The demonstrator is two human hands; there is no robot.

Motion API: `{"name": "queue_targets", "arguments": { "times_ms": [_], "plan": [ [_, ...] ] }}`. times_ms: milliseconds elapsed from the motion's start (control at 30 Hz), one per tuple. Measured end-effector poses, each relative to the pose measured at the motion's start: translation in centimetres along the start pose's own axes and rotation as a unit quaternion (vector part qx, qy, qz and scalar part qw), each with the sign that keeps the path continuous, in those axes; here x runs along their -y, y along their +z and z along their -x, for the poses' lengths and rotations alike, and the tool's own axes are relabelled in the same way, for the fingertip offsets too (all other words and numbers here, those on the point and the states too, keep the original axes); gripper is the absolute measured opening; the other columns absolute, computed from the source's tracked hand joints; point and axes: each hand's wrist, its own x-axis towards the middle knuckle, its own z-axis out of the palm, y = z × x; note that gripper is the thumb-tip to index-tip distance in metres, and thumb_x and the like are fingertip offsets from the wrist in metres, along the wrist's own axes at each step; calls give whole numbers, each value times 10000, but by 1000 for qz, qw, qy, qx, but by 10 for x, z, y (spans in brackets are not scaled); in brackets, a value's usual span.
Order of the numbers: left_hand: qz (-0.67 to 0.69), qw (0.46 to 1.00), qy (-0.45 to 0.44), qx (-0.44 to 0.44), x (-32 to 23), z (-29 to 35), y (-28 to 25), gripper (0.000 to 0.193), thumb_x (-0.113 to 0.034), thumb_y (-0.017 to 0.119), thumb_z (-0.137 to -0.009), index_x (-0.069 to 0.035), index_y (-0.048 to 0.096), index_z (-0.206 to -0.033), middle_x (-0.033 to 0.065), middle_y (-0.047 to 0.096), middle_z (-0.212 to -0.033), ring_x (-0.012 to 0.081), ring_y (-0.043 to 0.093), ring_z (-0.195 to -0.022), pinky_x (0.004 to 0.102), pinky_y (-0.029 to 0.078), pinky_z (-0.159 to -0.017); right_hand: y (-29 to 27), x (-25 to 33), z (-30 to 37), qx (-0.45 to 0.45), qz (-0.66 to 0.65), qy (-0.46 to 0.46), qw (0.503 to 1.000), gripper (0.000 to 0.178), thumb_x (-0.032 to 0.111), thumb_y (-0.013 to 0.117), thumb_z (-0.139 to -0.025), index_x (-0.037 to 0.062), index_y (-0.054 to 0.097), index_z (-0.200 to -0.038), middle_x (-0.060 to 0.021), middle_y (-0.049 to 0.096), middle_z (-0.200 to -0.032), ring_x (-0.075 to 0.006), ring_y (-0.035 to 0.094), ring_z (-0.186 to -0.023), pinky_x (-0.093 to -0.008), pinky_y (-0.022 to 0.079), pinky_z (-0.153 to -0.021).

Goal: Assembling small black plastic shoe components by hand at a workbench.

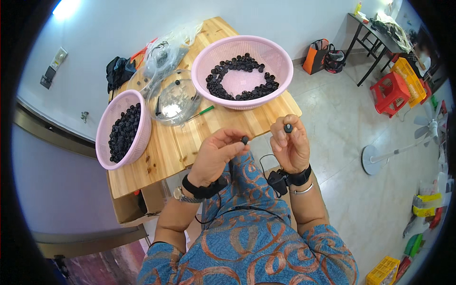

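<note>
A small, rounded black piece (288, 128) is sitting in the pinching right hand (293, 148), before the person; the left hand (214, 154) is gripping another black piece (244, 140) by its fingertips. On the grained wooden table (166, 154), a larger pink latticed basket (267, 54) is holding ringed black pieces (218, 76), a smaller pink basket (144, 130) heaped ones.

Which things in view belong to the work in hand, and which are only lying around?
Likely belonging:
left hand, pinching a black piece
right hand, pinching a second black piece
left pink basket and right pink basket, holding similar pieces

Probably just lying around:
orange-and-black bag
red stool
white fan
</note>
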Motion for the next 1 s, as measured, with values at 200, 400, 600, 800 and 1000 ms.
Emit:
{"name": "queue_targets", "arguments": {
  "times_ms": [200,400,600,800,1000],
  "plan": [
    [44,999,-8,-15,11,19,-9,236,5,553,-835,-8,518,-1068,114,589,-1042,146,602,-868,240,501,-767,-4,-5,1,6,18,0,1000,251,184,535,-889,36,516,-1091,-83,496,-848,-124,455,-706,-255,438,-607],
    [49,999,0,-14,17,26,-19,241,11,547,-836,-8,523,-1075,111,578,-1063,140,589,-895,246,489,-798,-5,-9,2,10,21,2,1000,264,164,552,-875,35,527,-1105,-81,500,-864,-108,451,-700,-244,447,-612],
    [69,997,-4,-25,16,31,-23,234,0,572,-827,-9,527,-1056,113,591,-1044,140,598,-872,238,505,-774,-2,-12,0,10,40,3,999,276,121,601,-835,23,542,-1087,-77,508,-858,-96,451,-664,-227,459,-598],
    [75,997,1,-24,15,34,-25,224,-9,574,-827,-11,535,-1048,109,595,-1040,131,596,-867,239,504,-767,0,-16,1,-10,33,14,999,273,120,607,-830,13,547,-1075,-75,514,-841,-83,457,-639,-216,471,-577],
    [86,996,0,-32,17,38,-30,222,-13,573,-830,-14,538,-1049,108,595,-1041,130,596,-862,237,502,-766,-2,-19,1,-9,24,17,1000,279,134,607,-835,11,549,-1079,-76,520,-825,-79,453,-619,-206,469,-547]
  ]
}}
